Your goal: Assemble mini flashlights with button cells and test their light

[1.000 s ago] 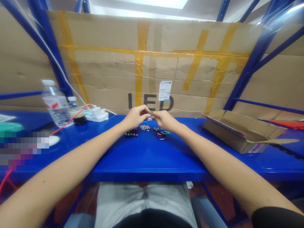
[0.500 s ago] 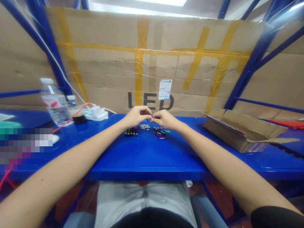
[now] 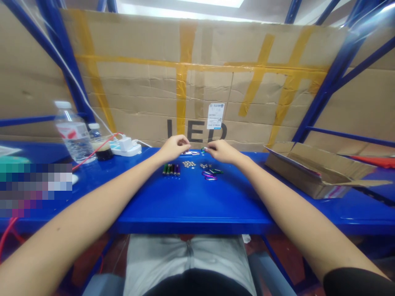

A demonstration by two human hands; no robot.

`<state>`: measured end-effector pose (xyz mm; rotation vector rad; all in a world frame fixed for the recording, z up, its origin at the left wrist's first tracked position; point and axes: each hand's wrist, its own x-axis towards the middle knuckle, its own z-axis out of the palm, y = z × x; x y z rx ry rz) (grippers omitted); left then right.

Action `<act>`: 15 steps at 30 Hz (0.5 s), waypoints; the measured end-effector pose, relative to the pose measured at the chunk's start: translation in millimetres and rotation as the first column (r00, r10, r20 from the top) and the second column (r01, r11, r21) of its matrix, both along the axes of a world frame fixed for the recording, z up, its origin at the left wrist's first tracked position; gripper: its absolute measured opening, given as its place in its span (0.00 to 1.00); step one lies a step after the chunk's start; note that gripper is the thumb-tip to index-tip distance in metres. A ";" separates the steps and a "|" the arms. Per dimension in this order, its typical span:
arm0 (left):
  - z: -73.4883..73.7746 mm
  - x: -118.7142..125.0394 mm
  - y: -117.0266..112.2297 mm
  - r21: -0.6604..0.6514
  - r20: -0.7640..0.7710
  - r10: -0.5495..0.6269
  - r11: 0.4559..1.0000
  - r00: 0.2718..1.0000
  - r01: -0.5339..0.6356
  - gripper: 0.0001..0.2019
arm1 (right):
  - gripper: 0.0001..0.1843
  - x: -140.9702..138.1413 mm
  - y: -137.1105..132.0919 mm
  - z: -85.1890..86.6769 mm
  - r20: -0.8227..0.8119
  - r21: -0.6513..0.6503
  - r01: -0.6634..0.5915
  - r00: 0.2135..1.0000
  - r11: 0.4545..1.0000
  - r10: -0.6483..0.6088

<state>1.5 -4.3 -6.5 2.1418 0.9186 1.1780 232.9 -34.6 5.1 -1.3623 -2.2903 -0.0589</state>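
My left hand [image 3: 173, 147] and my right hand [image 3: 221, 151] hover over the far middle of the blue table [image 3: 191, 201], a short gap between them. Both are pinched closed. My right hand's fingertips hold a small green piece [image 3: 204, 149]; what my left hand pinches is too small to name. A small metal part [image 3: 191, 153] lies between the hands. Just in front of them lie a row of small coloured cylinders [image 3: 170, 169], a cluster of silver beads [image 3: 188, 164], and coloured carabiner clips [image 3: 211, 174].
A water bottle [image 3: 73, 132], a smaller dark bottle [image 3: 100, 144] and a white power strip [image 3: 125, 146] with a red cable stand at the left. An open cardboard box [image 3: 317, 168] lies at the right. Taped cardboard sheets and blue rack posts stand behind.
My hands were touching at the fingertips over the parts; now they have drawn apart sideways and moved slightly farther from me.
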 end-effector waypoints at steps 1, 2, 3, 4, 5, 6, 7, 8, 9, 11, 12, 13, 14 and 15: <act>0.1 -3.5 3.6 0.023 -0.046 0.025 0.999 0.999 -0.024 0.04 | 0.16 1.4 0.9 -0.5 0.007 -0.023 0.010 1.000 1.000 -0.010; 0.0 -7.5 7.6 0.045 -0.089 0.065 0.997 0.994 -0.062 0.04 | 0.15 2.3 1.7 -1.1 0.011 -0.046 0.015 1.000 0.999 -0.015; -0.3 -11.7 11.9 0.056 -0.118 0.115 0.993 0.986 -0.109 0.04 | 0.15 2.8 2.4 -1.8 0.013 -0.064 0.020 1.000 0.998 -0.019; -1.1 -15.9 16.4 0.042 -0.128 0.158 0.987 0.979 -0.154 0.04 | 0.15 3.1 3.0 -2.4 0.017 -0.079 0.026 1.000 0.997 -0.025; -2.3 -19.9 20.7 0.016 -0.132 0.187 0.982 0.974 -0.186 0.04 | 0.15 3.2 3.5 -3.0 0.019 -0.092 0.033 0.999 0.995 -0.032; -3.9 -23.3 24.7 -0.006 -0.139 0.203 0.979 0.969 -0.206 0.04 | 0.15 3.5 4.0 -3.4 0.020 -0.103 0.040 0.999 0.994 -0.038; -5.8 -26.0 28.0 -0.009 -0.151 0.214 0.976 0.965 -0.218 0.03 | 0.14 3.8 4.4 -3.7 0.021 -0.114 0.048 0.999 0.992 -0.046; -7.8 -27.7 30.5 0.006 -0.165 0.220 0.975 0.962 -0.222 0.03 | 0.14 4.3 4.8 -3.9 0.024 -0.126 0.057 0.998 0.990 -0.055; -9.7 -28.3 32.0 0.020 -0.172 0.219 0.976 0.961 -0.219 0.04 | 0.13 4.9 5.2 -4.0 0.027 -0.138 0.068 0.998 0.988 -0.065; -12.6 -26.0 31.5 0.019 -0.162 0.208 0.978 0.965 -0.208 0.05 | 0.11 6.8 6.4 -4.5 0.040 -0.163 0.089 0.996 0.983 -0.084; -13.3 -23.2 29.4 0.003 -0.148 0.205 0.978 0.968 -0.207 0.06 | 0.11 8.0 7.3 -4.9 0.049 -0.173 0.099 0.995 0.980 -0.091; -13.6 -19.4 26.2 -0.012 -0.138 0.205 0.978 0.969 -0.209 0.06 | 0.11 9.2 8.4 -5.4 0.058 -0.182 0.106 0.994 0.977 -0.097; -13.6 -14.7 22.0 -0.004 -0.137 0.219 0.975 0.966 -0.222 0.07 | 0.10 10.6 9.8 -6.2 0.069 -0.189 0.114 0.992 0.975 -0.103; -13.5 -9.3 16.9 0.031 -0.153 0.229 0.973 0.961 -0.227 0.07 | 0.10 12.0 11.4 -7.2 0.081 -0.197 0.125 0.991 0.972 -0.111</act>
